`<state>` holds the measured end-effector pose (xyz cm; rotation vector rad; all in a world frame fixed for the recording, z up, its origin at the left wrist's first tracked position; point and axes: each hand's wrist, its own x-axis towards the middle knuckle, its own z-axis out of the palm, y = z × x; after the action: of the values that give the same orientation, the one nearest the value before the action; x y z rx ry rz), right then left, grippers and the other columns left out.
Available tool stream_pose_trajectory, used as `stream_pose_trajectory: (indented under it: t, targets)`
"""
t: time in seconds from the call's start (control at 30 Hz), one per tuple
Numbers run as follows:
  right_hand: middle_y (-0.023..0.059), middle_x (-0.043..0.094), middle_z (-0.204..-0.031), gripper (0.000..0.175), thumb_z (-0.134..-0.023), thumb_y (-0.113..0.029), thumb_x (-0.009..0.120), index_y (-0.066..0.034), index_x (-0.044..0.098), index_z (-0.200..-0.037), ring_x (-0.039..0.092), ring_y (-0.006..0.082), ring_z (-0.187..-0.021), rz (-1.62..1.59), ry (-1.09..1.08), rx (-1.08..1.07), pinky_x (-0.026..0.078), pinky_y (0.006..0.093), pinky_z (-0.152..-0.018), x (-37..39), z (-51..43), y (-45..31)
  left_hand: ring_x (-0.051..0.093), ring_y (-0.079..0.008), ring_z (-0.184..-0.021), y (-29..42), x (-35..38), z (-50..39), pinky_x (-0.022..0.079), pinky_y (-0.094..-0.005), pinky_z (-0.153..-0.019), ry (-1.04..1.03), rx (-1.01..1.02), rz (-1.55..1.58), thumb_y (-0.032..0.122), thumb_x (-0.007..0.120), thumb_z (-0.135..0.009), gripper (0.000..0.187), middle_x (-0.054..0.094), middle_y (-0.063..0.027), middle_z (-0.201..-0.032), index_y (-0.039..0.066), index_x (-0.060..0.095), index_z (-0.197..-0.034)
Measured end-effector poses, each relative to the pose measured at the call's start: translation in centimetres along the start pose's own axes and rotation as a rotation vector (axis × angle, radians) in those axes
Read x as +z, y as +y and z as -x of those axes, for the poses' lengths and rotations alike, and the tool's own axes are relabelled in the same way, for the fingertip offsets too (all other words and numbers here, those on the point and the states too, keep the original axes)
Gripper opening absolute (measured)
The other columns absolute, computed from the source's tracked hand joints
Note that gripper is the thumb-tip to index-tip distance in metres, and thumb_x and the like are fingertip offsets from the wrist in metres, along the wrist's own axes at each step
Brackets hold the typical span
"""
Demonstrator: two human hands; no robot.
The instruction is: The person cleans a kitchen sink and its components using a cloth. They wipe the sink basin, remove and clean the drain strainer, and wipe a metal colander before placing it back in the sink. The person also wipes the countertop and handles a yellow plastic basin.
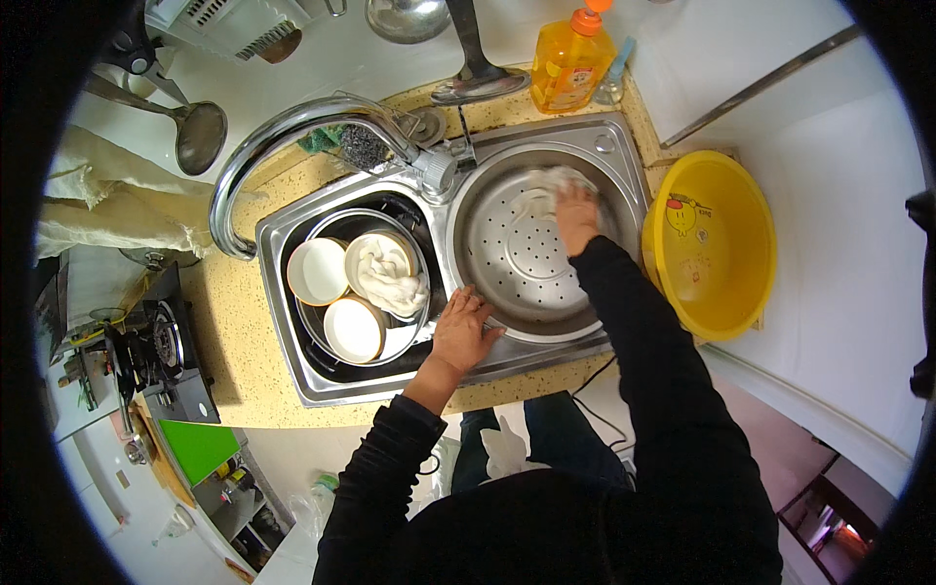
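Note:
A perforated stainless steel steamer pan point(497, 241) sits over the right side of the double sink. My right hand point(578, 213), slightly blurred, presses a wet white cloth point(537, 199) against its far right inner wall. My left hand point(464, 333) rests on the near left rim, thumb and fingers apart, beside the divider. In the left basin point(395, 369), a round metal-rimmed vessel point(322, 344) contains three white bowls with tan rims: one point(319, 272) at left, another point(354, 330) nearer me, and a third point(362, 248) with a crumpled white cloth point(395, 281) draped over it.
A curved chrome faucet point(270, 142) arches over the sink's back left. The yellow plastic basin point(724, 248) stands close on the right. Behind the sink are an orange pump bottle point(570, 66) and steel wool point(364, 146). Ladles point(201, 137) hang above; a gas stove point(172, 344) is left.

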<state>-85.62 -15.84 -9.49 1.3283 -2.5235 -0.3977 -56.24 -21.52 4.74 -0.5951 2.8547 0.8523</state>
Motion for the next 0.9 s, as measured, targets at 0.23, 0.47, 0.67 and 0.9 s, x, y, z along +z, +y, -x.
stream_pose_trajectory:
  t: [0.23, 0.47, 0.67, 0.9]
  targets:
    - [0.0143, 0.069, -0.089, 0.026, -0.082, -0.020, 0.051, -0.0062, 0.072, -0.085, 0.065, 0.0322, -0.084, -0.229, -0.732, -0.448, 0.049, 0.0487, -0.064, -5.6, 12.3, -1.1, 0.035, -0.0338, -0.131, -0.1, -0.4, 0.0, 0.023, -0.0435, -0.113, -0.010, 0.038, 0.005, 0.034, 0.068, -0.079, 0.044, 0.055, -0.0143, -0.122, 0.004, 0.063, -0.111]
    - [0.0172, 0.064, -0.069, 0.022, -0.070, -0.014, 0.071, 0.0051, 0.064, -0.078, 0.062, 0.0263, -0.057, -1.415, -1.001, 0.015, 0.049, 0.0397, -0.052, -7.4, -0.5, -10.0, 0.036, -0.0344, -0.131, -0.7, -0.2, 0.1, 0.024, -0.0439, -0.112, -0.025, 0.054, 0.000, 0.033, 0.067, -0.079, 0.043, 0.056, -0.0153, -0.120, 0.002, 0.063, -0.109]
    - [0.0239, 0.062, -0.099, 0.032, -0.082, -0.014, 0.064, 0.0059, 0.051, -0.103, 0.059, 0.0407, -0.091, -1.388, 0.321, 1.194, 0.047, 0.0468, -0.082, -2.2, -6.6, -5.7, 0.037, -0.0337, -0.130, -0.7, -0.2, 0.4, 0.025, -0.0437, -0.112, 0.007, 0.068, 0.000, 0.033, 0.066, -0.081, 0.043, 0.056, -0.0150, -0.120, 0.002, 0.062, -0.110]
    - [0.0248, 0.053, -0.118, 0.043, -0.082, -0.031, 0.061, -0.0030, 0.056, -0.116, 0.052, 0.0380, -0.106, -0.960, -0.427, -0.092, 0.043, 0.0447, -0.091, -2.7, -4.3, -10.1, 0.036, -0.0342, -0.131, -1.0, 0.1, 0.1, 0.024, -0.0434, -0.113, -0.001, 0.063, 0.014, 0.032, 0.066, -0.081, 0.042, 0.055, -0.0146, -0.119, 0.002, 0.062, -0.110]
